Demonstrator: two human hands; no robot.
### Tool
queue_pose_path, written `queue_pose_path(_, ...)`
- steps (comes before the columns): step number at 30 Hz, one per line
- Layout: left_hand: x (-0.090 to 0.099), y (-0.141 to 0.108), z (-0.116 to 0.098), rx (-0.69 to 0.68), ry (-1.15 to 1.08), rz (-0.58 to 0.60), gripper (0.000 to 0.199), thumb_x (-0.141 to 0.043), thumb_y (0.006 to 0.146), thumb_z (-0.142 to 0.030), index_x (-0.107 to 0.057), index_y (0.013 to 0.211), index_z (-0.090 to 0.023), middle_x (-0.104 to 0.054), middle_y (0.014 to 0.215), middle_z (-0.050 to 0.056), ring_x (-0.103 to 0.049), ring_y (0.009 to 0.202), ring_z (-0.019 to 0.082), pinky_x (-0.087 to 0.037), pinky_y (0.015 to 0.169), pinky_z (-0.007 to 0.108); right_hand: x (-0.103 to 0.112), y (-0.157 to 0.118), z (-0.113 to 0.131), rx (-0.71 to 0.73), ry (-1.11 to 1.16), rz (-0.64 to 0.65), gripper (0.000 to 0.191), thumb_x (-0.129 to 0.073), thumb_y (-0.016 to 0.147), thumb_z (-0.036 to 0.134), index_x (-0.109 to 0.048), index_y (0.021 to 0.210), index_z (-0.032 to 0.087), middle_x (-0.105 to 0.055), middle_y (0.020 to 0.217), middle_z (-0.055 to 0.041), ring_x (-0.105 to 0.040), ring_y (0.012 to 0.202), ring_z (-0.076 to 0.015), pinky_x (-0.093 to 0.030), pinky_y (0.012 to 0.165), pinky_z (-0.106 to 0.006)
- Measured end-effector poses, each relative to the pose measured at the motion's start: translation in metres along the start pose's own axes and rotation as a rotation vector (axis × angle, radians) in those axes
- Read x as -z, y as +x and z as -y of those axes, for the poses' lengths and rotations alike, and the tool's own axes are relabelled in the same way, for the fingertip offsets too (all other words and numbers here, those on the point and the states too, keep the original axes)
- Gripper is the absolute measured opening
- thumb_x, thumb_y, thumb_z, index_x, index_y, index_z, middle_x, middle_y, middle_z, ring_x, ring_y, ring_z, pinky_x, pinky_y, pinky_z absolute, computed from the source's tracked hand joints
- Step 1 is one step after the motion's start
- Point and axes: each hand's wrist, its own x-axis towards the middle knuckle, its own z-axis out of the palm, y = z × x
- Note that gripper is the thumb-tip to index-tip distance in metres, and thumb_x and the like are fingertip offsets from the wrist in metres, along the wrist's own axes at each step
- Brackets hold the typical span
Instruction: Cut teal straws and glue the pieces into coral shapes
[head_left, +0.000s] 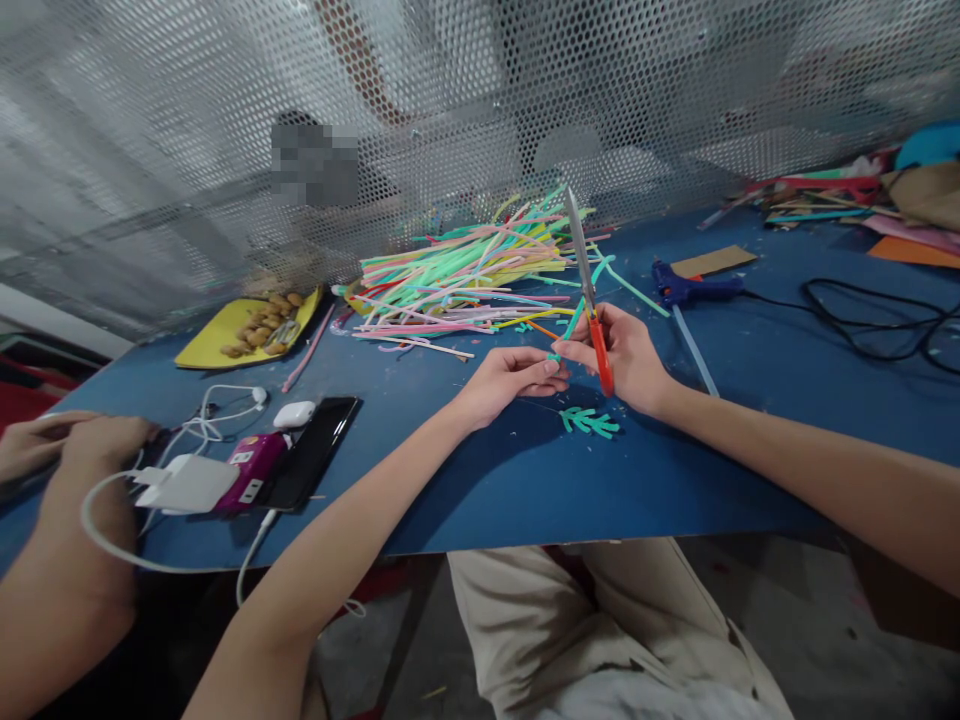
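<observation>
My left hand (517,383) pinches the lower end of a teal pipe cleaner (577,318) between thumb and fingers. Close beside it, my right hand (630,350) has its thumb and fingertips at the same strip. Scissors (602,355) with orange-red handles rest in that right hand, blades pointing up and away from the strip. On the blue table (480,500), just below the hands, lies a small teal leafy sprig (590,421), touched by neither hand.
Behind the hands spreads a pile of coloured pipe cleaners (465,260). A blue glue gun (686,287) with a black cord lies right. To the left are a phone (326,450), a white charger (195,485) and a yellow tray (199,345). Another person's hands (112,440) rest far left.
</observation>
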Motion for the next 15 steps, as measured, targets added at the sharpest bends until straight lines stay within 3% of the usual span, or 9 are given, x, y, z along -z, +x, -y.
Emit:
queue_pose_path(11, -0.0017, -0.0012, -0.0008, 0.065, -0.032, 0.022, 0.045, -0.090, 0.072, -0.046, -0.077, 0.099, -0.012, -0.079, 0.103, 0.010, -0.074, 0.081, 0.012, -0.060, 0.081, 0.023, -0.0011, -0.0029, 0.0018, 0.066, -0.068, 0.008, 0.047, -0.091, 0.066, 0.043, -0.056, 0.088, 0.022, -0.063, 0.080, 0.0021, -0.059, 0.071, -0.0145, -0.050, 0.065, -0.031)
queue_pose_path(15, 0.0001, -0.0006, -0.0012, 0.004, -0.023, -0.019, 0.043, -0.090, 0.073, -0.045, -0.078, 0.097, -0.012, -0.078, 0.095, 0.008, -0.072, 0.075, 0.011, -0.059, 0.076, 0.023, -0.0010, -0.0021, 0.0050, 0.036, -0.123, 0.032, 0.047, -0.088, 0.068, 0.051, -0.057, 0.089, 0.022, -0.064, 0.082, 0.0005, -0.056, 0.070, -0.0145, -0.049, 0.066, -0.031)
